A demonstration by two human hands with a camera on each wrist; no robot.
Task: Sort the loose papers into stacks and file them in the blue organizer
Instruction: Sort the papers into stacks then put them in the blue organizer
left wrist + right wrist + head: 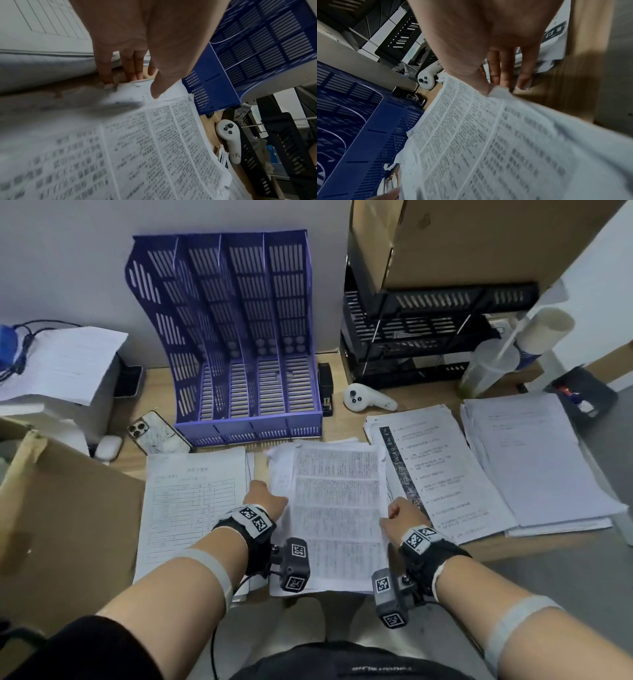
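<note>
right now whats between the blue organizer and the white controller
A black stapler stands between the blue organizer and the white controller, seen in the head view.

**Desk layout, papers and organizer**

Blue slotted plastic organizer (236, 344) stood at the back against the wall. Before it, the densely printed paper stack (337, 515) lay centred, left hand (265, 496) and right hand (404, 517) at its side edges. Ruled form stack (191, 508) lay left; list-printed stack (442, 470) right. White handheld controller (368, 400) sat right of the organizer.

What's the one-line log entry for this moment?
phase: lifting stack | left hand: grips dense-text stack | right hand: grips same | blue organizer: slots unfilled
</note>
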